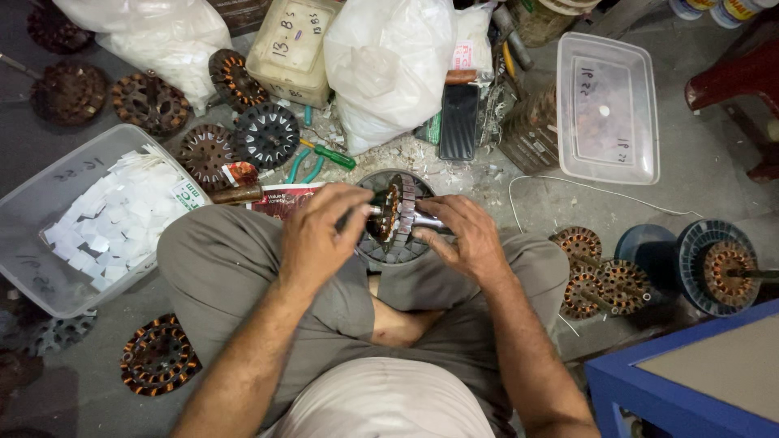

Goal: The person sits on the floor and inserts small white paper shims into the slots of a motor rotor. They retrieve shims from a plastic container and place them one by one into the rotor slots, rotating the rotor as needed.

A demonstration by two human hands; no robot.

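The left hand (318, 234) and right hand (461, 237) pinched one wound stator (395, 212) by its shaft; several finished-looking coils (599, 276) lay nearby; bare cores (266, 135) waited, so much seemed left.

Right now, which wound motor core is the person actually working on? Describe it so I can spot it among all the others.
Start at the person's crossed legs in grey trousers. Just above the knees, the left hand and right hand meet around one wound core. Unlike the cores lying flat on the floor, it is held on edge, lifted, with a metal shaft through it.
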